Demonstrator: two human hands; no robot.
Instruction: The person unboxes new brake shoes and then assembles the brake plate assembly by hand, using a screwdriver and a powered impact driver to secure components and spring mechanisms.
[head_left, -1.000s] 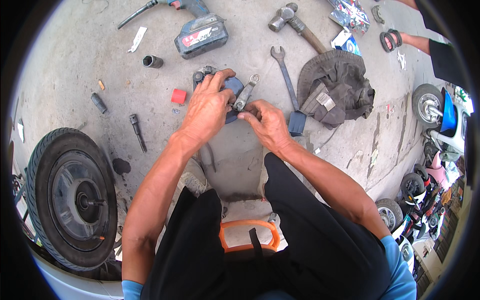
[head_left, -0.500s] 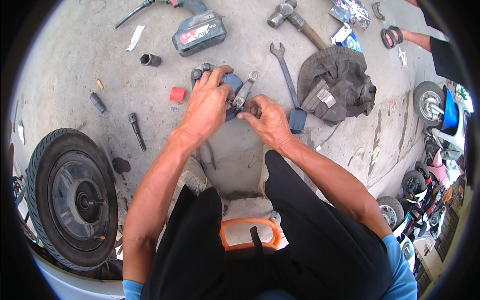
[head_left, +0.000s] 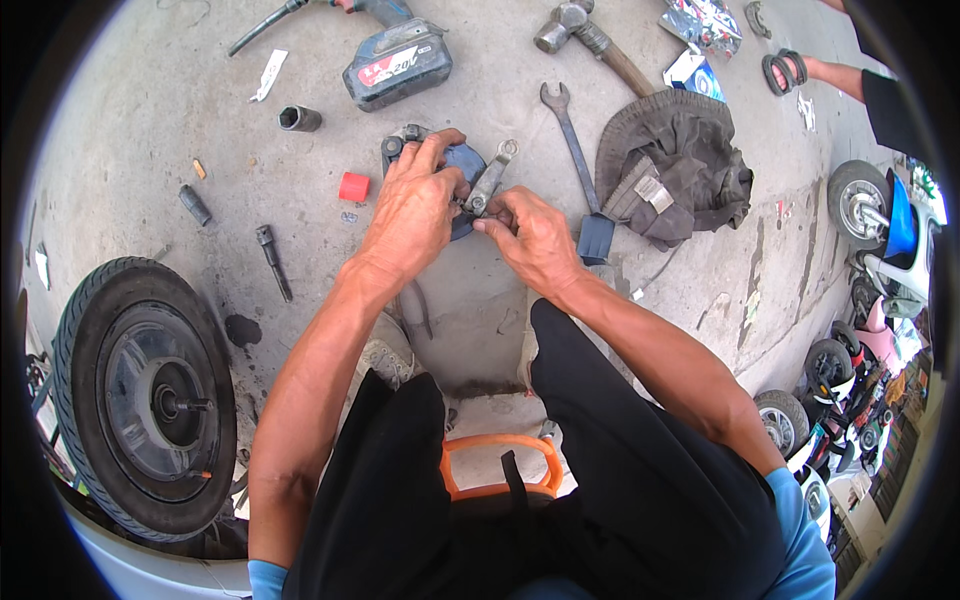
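Observation:
A dark, round drum brake plate (head_left: 462, 160) with a metal lever arm (head_left: 490, 182) on it is on the concrete floor in front of me. My left hand (head_left: 412, 208) lies over its left side, fingers curled around it, hiding much of it. Thumb and fingers of my right hand (head_left: 530, 235) pinch together at the lever's lower end; whatever small part is between them is hidden. Left of the plate stands a red plastic ring or cap (head_left: 354, 187). A pair of pliers (head_left: 417, 308) lies below my left wrist, partly covered.
Beyond lie a power tool with its battery (head_left: 400, 65), a socket (head_left: 300, 119), a hammer (head_left: 570, 25), an open-ended wrench (head_left: 570, 140) and a dark cloth (head_left: 685, 165). A wheel (head_left: 145, 400) stands at left. At right are parked scooters (head_left: 860, 205) and another person's sandalled foot (head_left: 785, 72).
Almost nothing differs. My right hand has shifted very slightly, still pinching beside the lever; my left hand keeps its hold.

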